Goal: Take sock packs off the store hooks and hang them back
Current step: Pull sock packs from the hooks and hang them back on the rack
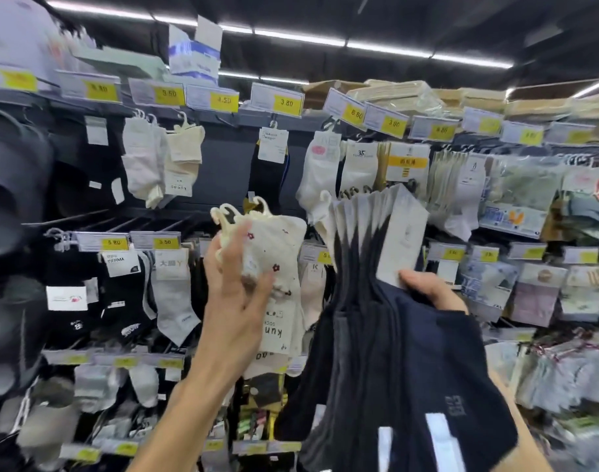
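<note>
Holding a bunch of cream sock packs with little flowers and cream plastic hangers [274,253], the left hand [235,284] has its thumb and fingers curled round them. The right hand [431,291] grips a spread-out bunch of dark blue and grey sock packs with white card tops [376,301], and its thumb presses on the front card. Both bunches are up in the air, off the hooks, just beside each other. Behind them, more socks hang on thin metal hooks [66,217] under yellow price tags [286,103].
</note>
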